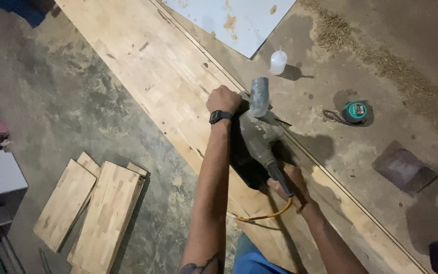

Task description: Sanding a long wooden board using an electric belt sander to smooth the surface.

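A dark, dusty power saw [252, 147] with an orange cord sits flat on the long pale wooden board [153, 76], near the board's right edge.

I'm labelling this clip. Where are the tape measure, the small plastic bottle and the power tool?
tape measure [356, 111], head view, middle of its round teal case.
small plastic bottle [278, 62], head view, its translucent body.
power tool [257, 136], head view, grey housing between the hands.

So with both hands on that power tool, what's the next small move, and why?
Probably push the power tool further along the long wooden board: the left hand presses its front and the right hand holds the rear handle, with much board lying ahead.
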